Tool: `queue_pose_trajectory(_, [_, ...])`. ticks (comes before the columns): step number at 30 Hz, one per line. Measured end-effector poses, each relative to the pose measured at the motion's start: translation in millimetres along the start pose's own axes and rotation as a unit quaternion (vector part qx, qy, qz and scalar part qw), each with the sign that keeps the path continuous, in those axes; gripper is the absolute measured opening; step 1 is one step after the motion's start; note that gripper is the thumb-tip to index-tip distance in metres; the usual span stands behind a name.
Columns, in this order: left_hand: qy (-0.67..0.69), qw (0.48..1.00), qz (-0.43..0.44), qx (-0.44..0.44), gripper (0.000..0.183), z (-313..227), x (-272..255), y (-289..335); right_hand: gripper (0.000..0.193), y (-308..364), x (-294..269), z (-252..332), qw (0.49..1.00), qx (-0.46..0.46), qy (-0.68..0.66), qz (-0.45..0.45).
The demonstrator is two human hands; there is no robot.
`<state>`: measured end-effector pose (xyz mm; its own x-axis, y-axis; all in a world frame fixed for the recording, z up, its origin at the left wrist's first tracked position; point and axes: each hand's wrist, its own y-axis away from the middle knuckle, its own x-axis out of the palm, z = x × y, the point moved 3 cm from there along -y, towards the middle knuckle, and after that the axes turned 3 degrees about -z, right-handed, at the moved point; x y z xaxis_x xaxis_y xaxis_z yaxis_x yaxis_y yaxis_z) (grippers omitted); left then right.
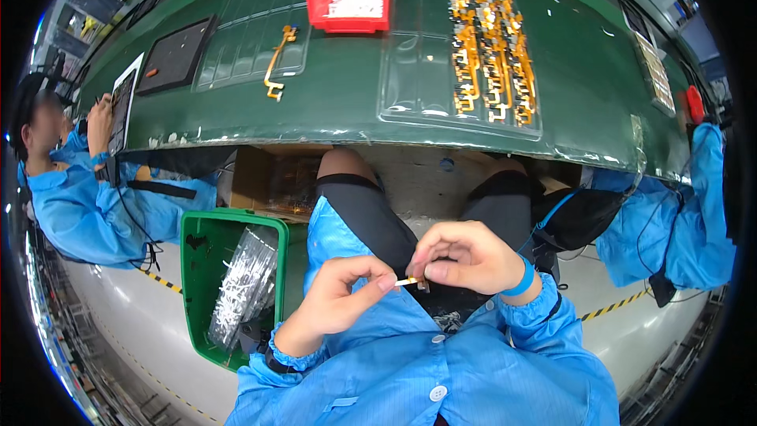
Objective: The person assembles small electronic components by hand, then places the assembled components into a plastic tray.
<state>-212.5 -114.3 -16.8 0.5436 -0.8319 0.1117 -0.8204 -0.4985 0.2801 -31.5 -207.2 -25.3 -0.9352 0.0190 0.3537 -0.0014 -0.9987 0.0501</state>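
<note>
Above my lap, both hands meet at a small part. My left hand is closed, thumb and forefinger pinching one end of a short white strip. The strip's other end reaches a small flex circuit, gold and dark, pinched in the fingers of my right hand. Most of that circuit is hidden by the fingers, and I cannot tell whether the strip is stuck to it. On the table, a single orange flex circuit lies on a clear plastic tray.
A red bin of white bits stands at the far table edge. Right of it, a clear tray bears rows of orange flex circuits. A green bin with plastic trays and white scraps is at my left. Co-workers sit on both sides.
</note>
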Motion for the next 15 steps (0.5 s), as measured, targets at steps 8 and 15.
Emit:
queue_pose_trajectory(8, [-0.089, 0.996, 0.032, -0.001, 0.012, -12.7, 9.4, -18.3, 0.016, 7.0, -9.8, -4.9, 0.994, 0.043, 0.065, 0.08])
queue_pose_trajectory(15, [-0.428, 0.806, -0.257, 0.317, 0.029, -18.6, 22.5, -5.5, 0.015, 6.9, -2.7, 0.5, 0.992, 0.006, 0.121, 0.019])
